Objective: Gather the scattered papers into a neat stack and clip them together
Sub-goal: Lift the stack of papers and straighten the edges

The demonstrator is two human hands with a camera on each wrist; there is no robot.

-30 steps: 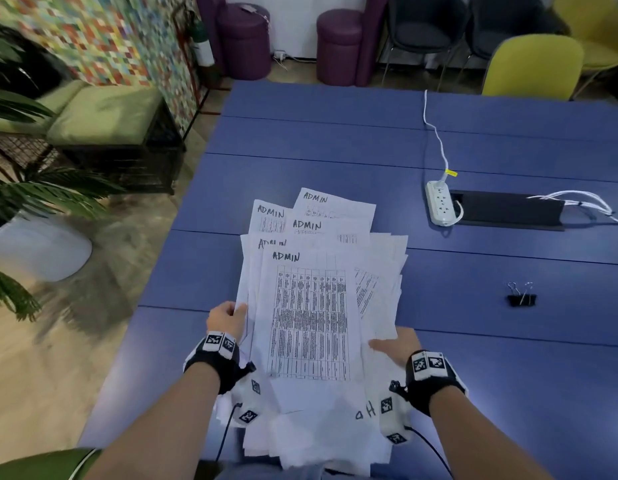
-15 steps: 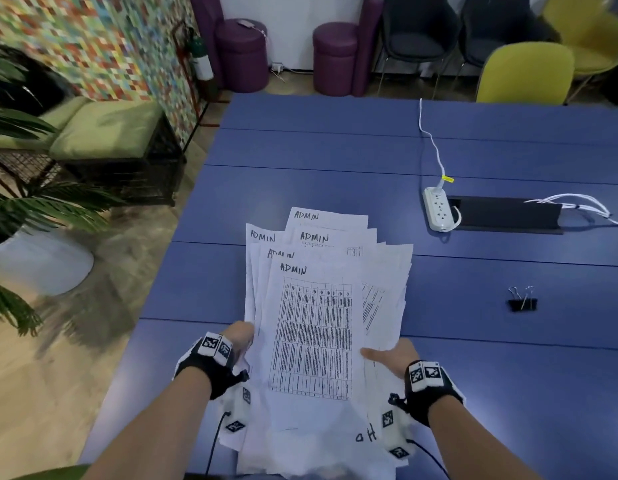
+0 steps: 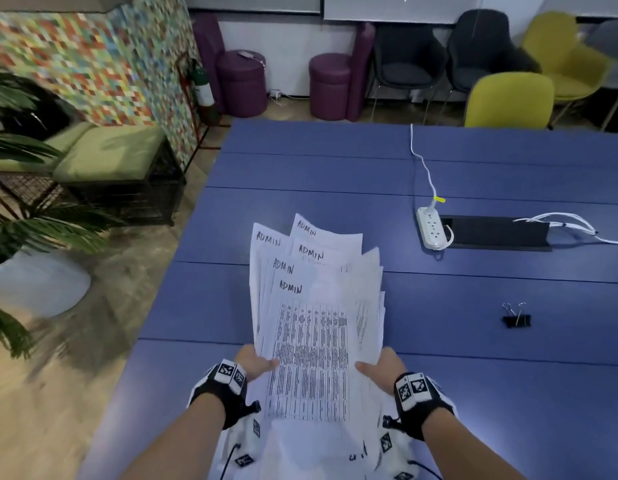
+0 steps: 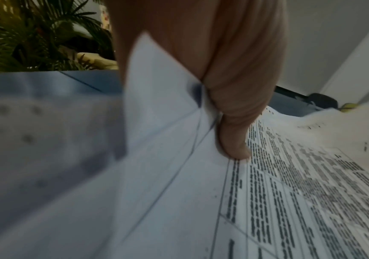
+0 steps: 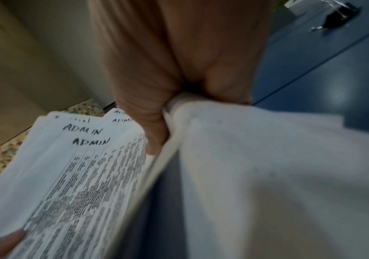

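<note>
A loose sheaf of white printed papers [image 3: 314, 327], several headed ADMIN, is lifted and tilted up over the near part of the blue table [image 3: 439, 375], its sheets fanned out of line. My left hand [image 3: 257, 363] grips the sheaf's left edge, thumb on the printed top sheet [image 4: 289, 192]. On the other side my right hand [image 3: 382, 367] pinches the right edge, thumb over the papers [image 5: 79, 175]. A black binder clip [image 3: 516, 318] lies on the table to the right, apart from both hands, also in the right wrist view as the binder clip [image 5: 336, 16].
A white power strip [image 3: 429, 232] with its cable and a black cable slot [image 3: 494, 233] sit at the table's middle right. Yellow and dark chairs [image 3: 508, 100] stand beyond the far edge. A potted plant [image 3: 30, 220] and a green bench [image 3: 103, 157] stand left of the table.
Both hands have raised the sheaf off the table and tilted its far end up. The sheets have drawn closer together. The clip has not moved.
</note>
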